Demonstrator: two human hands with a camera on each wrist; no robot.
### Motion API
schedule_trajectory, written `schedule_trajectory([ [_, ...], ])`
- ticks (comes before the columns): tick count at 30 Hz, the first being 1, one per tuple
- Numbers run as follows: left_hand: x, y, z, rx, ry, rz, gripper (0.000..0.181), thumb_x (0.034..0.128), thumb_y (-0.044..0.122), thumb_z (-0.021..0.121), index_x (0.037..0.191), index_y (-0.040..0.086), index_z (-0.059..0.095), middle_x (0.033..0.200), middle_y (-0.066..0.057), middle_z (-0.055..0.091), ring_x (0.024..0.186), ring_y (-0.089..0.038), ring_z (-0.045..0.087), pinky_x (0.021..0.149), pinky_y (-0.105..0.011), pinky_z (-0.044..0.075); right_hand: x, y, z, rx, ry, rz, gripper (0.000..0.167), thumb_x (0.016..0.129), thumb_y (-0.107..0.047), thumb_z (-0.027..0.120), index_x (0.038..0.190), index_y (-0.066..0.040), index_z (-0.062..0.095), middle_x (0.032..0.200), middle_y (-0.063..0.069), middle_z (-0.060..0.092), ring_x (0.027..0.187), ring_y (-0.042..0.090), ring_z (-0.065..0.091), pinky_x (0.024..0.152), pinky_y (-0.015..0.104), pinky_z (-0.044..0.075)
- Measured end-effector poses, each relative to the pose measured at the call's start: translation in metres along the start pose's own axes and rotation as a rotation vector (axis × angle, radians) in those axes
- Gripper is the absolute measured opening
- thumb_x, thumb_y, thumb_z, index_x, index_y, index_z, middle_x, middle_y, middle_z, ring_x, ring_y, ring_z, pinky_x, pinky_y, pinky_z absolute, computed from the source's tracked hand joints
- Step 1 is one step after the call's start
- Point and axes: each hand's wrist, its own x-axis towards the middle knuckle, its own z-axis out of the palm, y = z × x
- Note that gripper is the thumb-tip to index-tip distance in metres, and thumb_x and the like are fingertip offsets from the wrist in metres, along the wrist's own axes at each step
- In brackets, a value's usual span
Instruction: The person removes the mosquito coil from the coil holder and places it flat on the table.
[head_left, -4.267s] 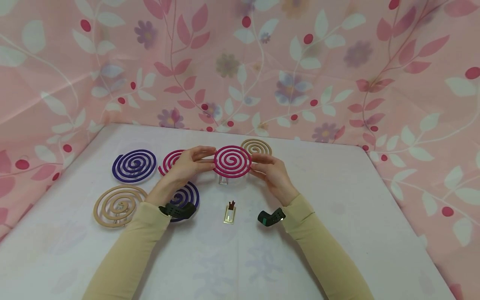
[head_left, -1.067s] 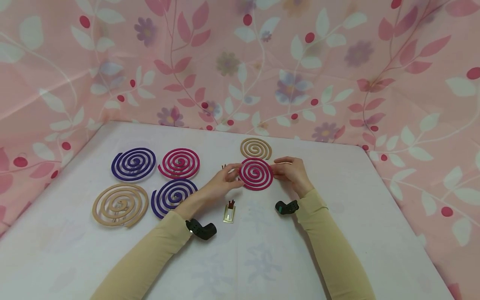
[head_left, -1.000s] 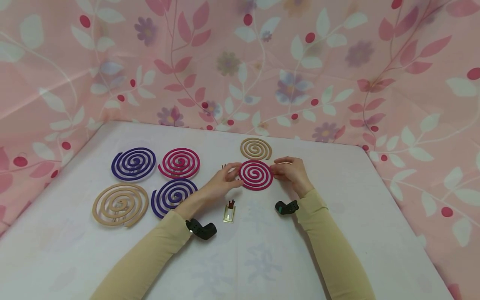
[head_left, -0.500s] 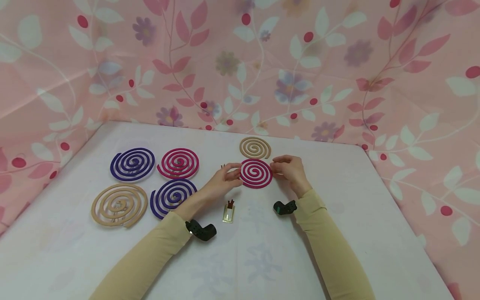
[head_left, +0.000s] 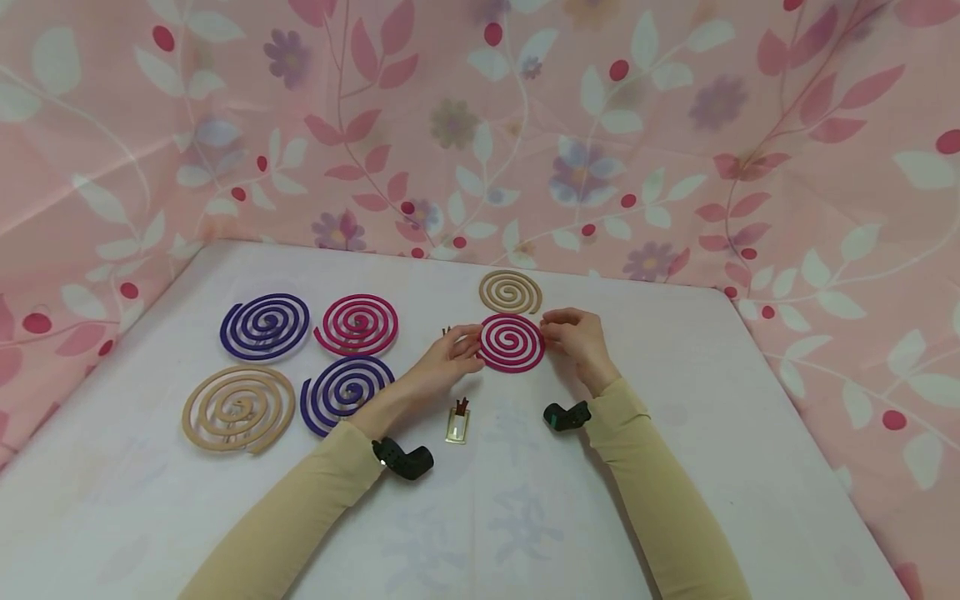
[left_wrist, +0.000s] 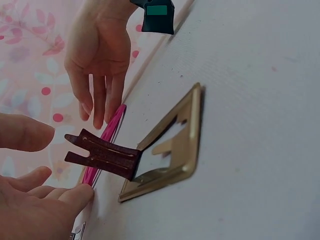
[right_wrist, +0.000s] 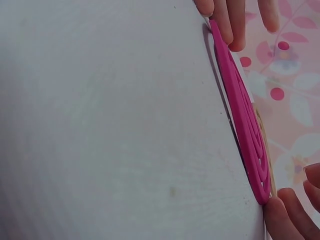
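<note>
A pink mosquito coil lies flat on the white table between both hands, just in front of a beige mosquito coil. My left hand has its fingertips at the pink coil's left edge; in the left wrist view its thumb stands apart from the fingers. At the opposite edge, my right hand rests its extended fingers against the coil, as the right wrist view shows along the pink rim. Near the left wrist stands a brass-coloured coil stand with a brown forked prong.
On the left lie a purple coil, another pink coil, a large beige coil and a second purple coil, partly behind the left forearm. Behind the left hand, a brown prong tip shows. A floral curtain encloses the table's back and sides.
Both hands have brought the pink coil from mid-air to the right and down onto the table. Over the last second it has shifted slightly back towards the beige coil.
</note>
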Motion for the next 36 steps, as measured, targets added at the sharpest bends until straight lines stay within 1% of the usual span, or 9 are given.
schedule_trajectory([
  [7,0.002,-0.001,0.003,0.019,0.001,0.015,0.060,0.0996,-0.003,0.048,0.153,-0.006,0.021,0.163,-0.025,0.019,0.152,-0.034,0.019,0.121,-0.045,0.025,-0.001,-0.001,0.001,0.022,0.011,0.013,0.037,0.095,-0.002,0.061,0.130,0.007,0.058,0.125,0.018,0.060,0.101,0.016,0.063,0.101,0.037,0.053],
  [14,0.001,-0.001,0.007,0.035,-0.001,0.040,0.061,0.0978,-0.005,0.049,0.153,-0.007,0.022,0.164,-0.025,0.013,0.154,-0.033,0.013,0.123,-0.042,0.019,-0.002,0.000,0.001,0.020,0.012,0.005,0.037,0.095,-0.002,0.059,0.131,0.007,0.058,0.126,0.020,0.059,0.102,0.019,0.063,0.101,0.035,0.053],
  [20,-0.001,0.000,0.010,0.047,0.016,0.025,0.061,0.0969,-0.004,0.051,0.153,-0.005,0.025,0.165,-0.023,0.015,0.154,-0.032,0.013,0.124,-0.040,0.018,-0.002,0.000,0.003,0.029,0.014,0.000,0.036,0.095,-0.001,0.058,0.131,0.008,0.058,0.129,0.022,0.059,0.099,0.017,0.064,0.102,0.035,0.053],
  [27,-0.002,0.000,0.012,0.036,0.021,0.026,0.061,0.0966,-0.005,0.051,0.152,-0.004,0.027,0.165,-0.024,0.013,0.154,-0.031,0.011,0.124,-0.039,0.016,-0.002,-0.001,0.004,0.040,0.012,0.008,0.037,0.096,-0.001,0.057,0.132,0.008,0.056,0.132,0.024,0.057,0.103,0.019,0.063,0.105,0.037,0.050],
  [36,-0.002,-0.002,0.012,0.041,0.041,0.031,0.060,0.0967,-0.005,0.051,0.152,-0.003,0.029,0.165,-0.022,0.013,0.154,-0.031,0.011,0.124,-0.039,0.016,-0.002,-0.002,0.006,0.038,0.014,-0.007,0.039,0.095,-0.001,0.060,0.133,0.007,0.056,0.134,0.022,0.057,0.100,0.015,0.062,0.105,0.037,0.050],
])
